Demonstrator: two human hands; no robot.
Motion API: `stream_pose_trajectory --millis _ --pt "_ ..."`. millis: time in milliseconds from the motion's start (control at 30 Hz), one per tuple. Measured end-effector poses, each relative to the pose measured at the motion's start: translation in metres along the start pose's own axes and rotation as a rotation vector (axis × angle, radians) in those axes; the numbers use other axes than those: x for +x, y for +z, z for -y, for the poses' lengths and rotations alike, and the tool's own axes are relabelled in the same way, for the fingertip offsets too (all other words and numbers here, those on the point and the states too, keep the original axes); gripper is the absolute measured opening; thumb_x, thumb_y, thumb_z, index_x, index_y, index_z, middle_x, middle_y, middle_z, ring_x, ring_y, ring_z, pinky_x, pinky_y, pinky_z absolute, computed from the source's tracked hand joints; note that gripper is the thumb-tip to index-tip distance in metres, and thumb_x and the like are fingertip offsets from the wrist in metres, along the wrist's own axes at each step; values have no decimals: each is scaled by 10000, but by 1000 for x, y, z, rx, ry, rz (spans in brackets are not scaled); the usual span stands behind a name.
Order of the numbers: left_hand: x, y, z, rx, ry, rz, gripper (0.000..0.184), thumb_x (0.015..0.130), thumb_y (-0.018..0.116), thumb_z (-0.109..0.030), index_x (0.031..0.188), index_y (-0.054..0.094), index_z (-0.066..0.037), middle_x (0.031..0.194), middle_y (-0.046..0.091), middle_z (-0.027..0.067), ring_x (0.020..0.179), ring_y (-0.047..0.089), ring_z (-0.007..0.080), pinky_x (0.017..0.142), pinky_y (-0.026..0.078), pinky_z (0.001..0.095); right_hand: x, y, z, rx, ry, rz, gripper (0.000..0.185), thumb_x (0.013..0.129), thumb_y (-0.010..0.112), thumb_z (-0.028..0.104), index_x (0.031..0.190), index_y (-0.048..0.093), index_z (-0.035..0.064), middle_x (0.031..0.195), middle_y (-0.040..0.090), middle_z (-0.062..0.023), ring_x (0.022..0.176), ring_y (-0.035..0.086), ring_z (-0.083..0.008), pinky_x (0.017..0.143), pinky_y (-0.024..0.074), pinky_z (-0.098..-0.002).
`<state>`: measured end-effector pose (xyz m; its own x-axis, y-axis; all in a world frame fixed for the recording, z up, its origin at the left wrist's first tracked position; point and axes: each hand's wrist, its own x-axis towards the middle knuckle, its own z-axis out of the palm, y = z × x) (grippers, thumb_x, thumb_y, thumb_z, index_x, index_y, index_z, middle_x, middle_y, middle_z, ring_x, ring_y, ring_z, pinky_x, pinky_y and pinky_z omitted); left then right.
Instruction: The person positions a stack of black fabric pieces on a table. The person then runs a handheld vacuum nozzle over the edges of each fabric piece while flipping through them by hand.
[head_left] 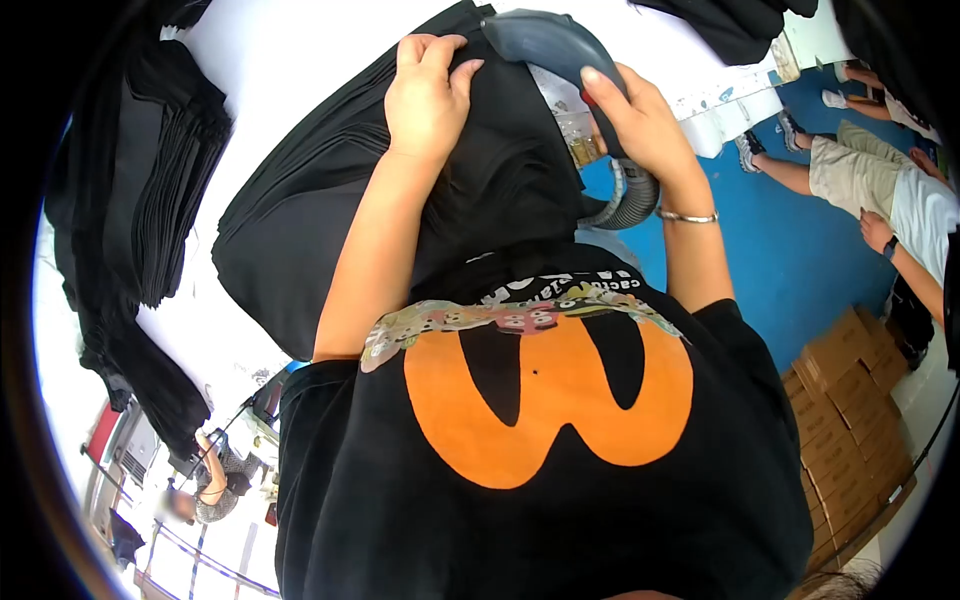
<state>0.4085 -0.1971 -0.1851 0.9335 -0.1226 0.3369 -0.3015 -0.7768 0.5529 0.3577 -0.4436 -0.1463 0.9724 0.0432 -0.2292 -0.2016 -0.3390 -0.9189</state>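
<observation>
A thick stack of black garments (pixel 330 190) lies in front of me, its folded layers fanned along the left side. My left hand (pixel 428 100) is on top of it near the far edge, fingers curled and closed on the black cloth. In my right hand (pixel 640 120) is a dark grey handheld thread trimmer (pixel 550 45), gripped round its handle with the thumb by a red button. Its nozzle points left and touches or hovers just over the stack's far corner; I cannot tell which. A ribbed hose (pixel 637 200) curves from the handle toward my body.
More black garments (pixel 150 190) hang in layers over the white table (pixel 270 60) at left. A clear container (pixel 580 140) sits by the trimmer. Cardboard boxes (pixel 850 430) stand on the blue floor (pixel 755 240) at right. A person (pixel 890 190) is at right, another (pixel 215 485) at lower left.
</observation>
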Motion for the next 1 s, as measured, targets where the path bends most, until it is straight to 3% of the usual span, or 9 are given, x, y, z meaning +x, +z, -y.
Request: stream_pose_trajectory --millis 200,333,400,533,567,667,800,833,1000 --pt "-4 6 3 -88 -5 -40 126 822 808 -112 896 712 -77 922 641 35 627 582 177 614 507 283 -17 -12 8 52 143 163 421 1013 586 437 959 597 20 652 553 -11 517 516 -89 492 420 -251" --pt "-4 5 2 -148 3 -42 78 832 759 -111 839 686 -85 872 666 67 770 673 285 660 539 365 4 12 19 -23 101 46 455 1004 592 463 949 599 12 655 555 -14 510 504 -99 509 429 -268" --pt "-4 0 4 -202 -27 -50 81 823 762 -101 830 685 -77 841 674 62 771 660 301 665 520 370 10 13 26 -108 72 -1 563 968 607 528 957 640 -34 649 572 -82 631 567 -189 641 485 -344" --pt "-9 -43 -14 27 231 -117 94 801 769 -47 828 695 -97 793 685 5 787 612 209 744 467 318 -21 -22 18 33 203 220 573 958 624 527 1006 642 -44 629 556 -62 542 551 -149 559 471 -307" --pt "-13 -45 1 -156 239 -30 55 853 733 -73 823 690 -88 735 668 1 775 627 189 712 464 317 -22 -19 20 7 207 183 560 955 636 521 976 635 -38 620 553 -57 527 547 -130 531 463 -297" --pt "-2 -68 -2 -329 -457 741 173 973 651 -191 888 693 -47 630 631 46 572 620 182 543 454 329 -2 4 27 -71 147 62 534 961 636 510 923 619 -22 608 548 -47 522 540 -118 511 451 -291" --pt "10 -20 10 69 145 -103 167 864 775 -204 972 731 -85 858 685 68 745 675 243 671 539 334 -4 -2 26 -126 132 48 529 971 627 513 886 598 -9 594 542 -39 508 533 -116 499 439 -287" --pt "10 -14 15 58 177 -48 175 791 809 -196 926 725 -124 924 658 23 891 664 268 720 548 377 -12 -12 28 -79 184 124 513 974 629 500 892 602 -6 595 538 -26 495 529 -107 487 434 -275" --pt "-4 -8 12 -19 96 24 150 787 816 -190 880 730 -111 890 659 21 816 656 244 685 534 358 -11 -12 18 -44 198 177 488 981 629 473 923 612 -11 602 520 3 511 523 -93 493 428 -268"
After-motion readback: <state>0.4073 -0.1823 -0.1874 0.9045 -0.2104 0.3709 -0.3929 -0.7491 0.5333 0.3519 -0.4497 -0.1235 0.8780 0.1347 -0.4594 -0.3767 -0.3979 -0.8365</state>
